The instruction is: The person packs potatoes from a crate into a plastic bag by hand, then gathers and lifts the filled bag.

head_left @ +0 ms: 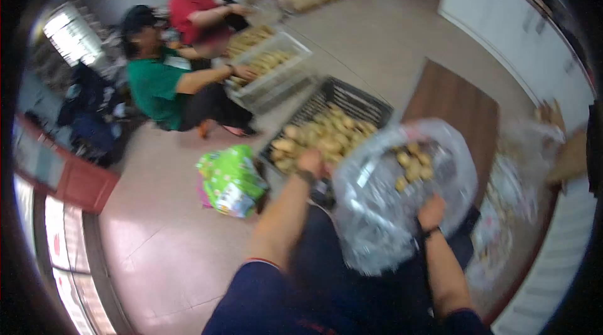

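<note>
Two finger grips, too blurred to read: left hand (311,161) at centre-frame crate (358,104), right hand (432,211) at bag (367,209). Best keep bag mouth wide.

Left hand (312,161) blurred, cabinet (480,5) cut off

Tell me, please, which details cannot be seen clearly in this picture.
In the head view:
Left hand: its grip, blurred among the round items.
Green packet: its print, blurred.
Brown board: partly covered by the clear plastic bag.
White cabinets: right end cut off at the picture's dark edge.
</note>
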The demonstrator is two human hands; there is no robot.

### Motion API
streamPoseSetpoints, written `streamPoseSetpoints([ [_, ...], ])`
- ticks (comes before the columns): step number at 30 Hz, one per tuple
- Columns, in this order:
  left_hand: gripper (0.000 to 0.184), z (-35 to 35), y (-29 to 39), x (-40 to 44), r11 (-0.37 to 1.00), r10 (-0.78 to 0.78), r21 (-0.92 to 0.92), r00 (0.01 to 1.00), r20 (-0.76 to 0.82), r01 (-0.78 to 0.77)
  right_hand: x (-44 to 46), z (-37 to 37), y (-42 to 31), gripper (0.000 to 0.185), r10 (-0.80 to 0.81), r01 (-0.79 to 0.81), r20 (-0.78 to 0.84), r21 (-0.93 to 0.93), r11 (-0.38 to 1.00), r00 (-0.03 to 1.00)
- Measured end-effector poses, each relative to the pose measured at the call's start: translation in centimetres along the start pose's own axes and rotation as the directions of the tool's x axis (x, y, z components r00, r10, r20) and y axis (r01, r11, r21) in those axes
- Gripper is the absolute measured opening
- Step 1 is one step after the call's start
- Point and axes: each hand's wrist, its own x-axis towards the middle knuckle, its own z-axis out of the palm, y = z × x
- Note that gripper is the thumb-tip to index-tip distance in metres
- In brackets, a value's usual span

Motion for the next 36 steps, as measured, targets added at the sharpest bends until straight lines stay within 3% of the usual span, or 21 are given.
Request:
streamPoseSetpoints([
  [1, 0.032, -1.2, 0.4, -1.2, 0.998, 0.016, 0.068, 0.999, -0.044, -0.013, 0.3, 0.5, 0.1, 0.039, 0.091, -0.095, 0.177, 0.012, 0.995, 0.98],
  [3, 0.04, 1.3, -1.4, 0.2, 0.987, 0.132, 0.116, 0.98, -0.152, -0.114, 1.5, -2.8, -2.0, 0.038, 0.284, -0.316, 0.187, 0.169, 0.933, 0.94],
  [4, 0.033, 0.3, -1.1, -1.0, 0.979, 0.188, -0.026, 0.942, -0.278, -0.203, 2.0, -5.1, -3.4, 0.041, 0.369, -0.414, 0.217, 0.229, 0.881, 0.904],
  [5, 0.033, 1.0, -1.1, -0.4, 0.857, 0.058, -0.508, 0.995, -0.078, -0.089, 1.8, -5.2, -3.5, 0.042, 0.377, -0.413, 0.186, 0.229, 0.881, 0.907],
  [6, 0.032, 1.6, -1.2, 0.2, 0.174, -0.086, -0.973, 0.986, 0.14, 0.153, 2.2, -4.8, -3.3, 0.045, 0.374, -0.399, 0.143, 0.243, 0.884, 0.916],
  [7, 0.032, 2.4, -1.2, 0.7, -0.321, -0.215, -0.911, 0.917, 0.336, 0.258, 2.6, -4.7, -3.2, 0.045, 0.391, -0.412, 0.131, 0.233, 0.881, 0.911],
  [8, 0.029, 7.4, -5.3, 4.2, 0.234, -0.092, -0.966, 0.992, 0.09, 0.11, 2.6, -4.5, -3.2, 0.044, 0.426, -0.456, 0.161, 0.299, 0.838, 0.89],
  [9, 0.027, 12.1, -9.1, 7.4, 0.686, 0.038, -0.713, 0.986, -0.162, -0.144, 2.7, -4.4, -3.2, 0.044, 0.456, -0.495, 0.195, 0.363, 0.789, 0.869],
  [11, 0.026, 13.3, -9.2, 8.2, 0.714, 0.111, -0.669, 0.977, -0.183, -0.207, 2.8, -5.1, -3.7, 0.041, 0.483, -0.521, 0.203, 0.418, 0.744, 0.852],
  [12, 0.022, 13.3, -8.2, 7.9, 0.807, 0.158, -0.456, 0.881, -0.446, -0.376, 2.9, -5.4, -3.9, 0.039, 0.49, -0.529, 0.214, 0.479, 0.701, 0.845],
  [13, 0.02, 9.0, -4.8, 5.2, 0.616, -0.02, -0.754, 0.953, -0.301, -0.225, 2.8, -5.5, -3.9, 0.039, 0.485, -0.527, 0.221, 0.485, 0.698, 0.846],
  [14, 0.019, 3.5, 0.0, 1.9, 0.105, -0.238, -0.994, 0.971, 0.009, 0.035, 3.1, -5.3, -3.8, 0.034, 0.473, -0.646, 0.453, 0.639, 0.418, 0.755],
  [15, 0.019, 0.7, 2.3, 0.0, -0.001, -0.267, -0.998, 0.961, 0.067, 0.069, 3.4, -5.1, -4.1, 0.029, 0.362, -0.734, 0.664, 0.673, 0.093, 0.655],
  [16, 0.019, -1.3, 4.3, -1.2, -0.029, -0.265, -0.998, 0.962, 0.061, 0.056, 3.7, -5.3, -4.6, 0.029, 0.33, -0.728, 0.669, 0.679, 0.093, 0.666],
  [17, 0.023, -4.0, 6.8, -2.9, -0.168, -0.266, -0.977, 0.947, 0.177, 0.135, 3.7, -6.2, -4.9, 0.026, 0.26, -0.743, 0.749, 0.654, -0.141, 0.61],
  [18, 0.026, -4.5, 7.6, -3.1, -0.106, -0.196, -0.981, 0.964, 0.179, 0.161, 3.7, -7.2, -5.4, 0.024, 0.172, -0.731, 0.813, 0.577, -0.363, 0.556],
  [19, 0.028, -4.2, 8.3, -3.2, -0.107, -0.138, -0.983, 0.976, 0.166, 0.152, 4.0, -8.0, -6.0, 0.022, 0.174, -0.729, 0.836, 0.541, -0.419, 0.52],
  [22, 0.03, -5.2, 10.9, -4.4, 0.041, -0.035, -0.979, 0.98, 0.197, 0.198, 4.6, -9.0, -7.2, 0.029, 0.063, -0.745, 0.862, 0.469, -0.474, 0.503],
  [24, 0.035, -5.2, 11.8, -4.4, 0.147, 0.171, -0.961, 0.951, 0.257, 0.233, 5.3, -9.6, -8.5, 0.038, 0.073, -0.757, 0.859, 0.484, -0.438, 0.507],
  [27, 0.043, -5.2, 13.0, -4.8, 0.207, 0.227, -0.943, 0.924, 0.307, 0.262, 6.1, -10.9, -10.9, 0.048, -0.087, -0.812, 0.836, 0.494, -0.309, 0.542],
  [36, 0.043, -6.7, 12.5, -5.5, 0.17, 0.536, -0.888, 0.716, 0.447, 0.426, 9.1, -12.1, -16.8, 0.051, -0.168, -0.715, 0.704, 0.699, -0.007, 0.69],
])
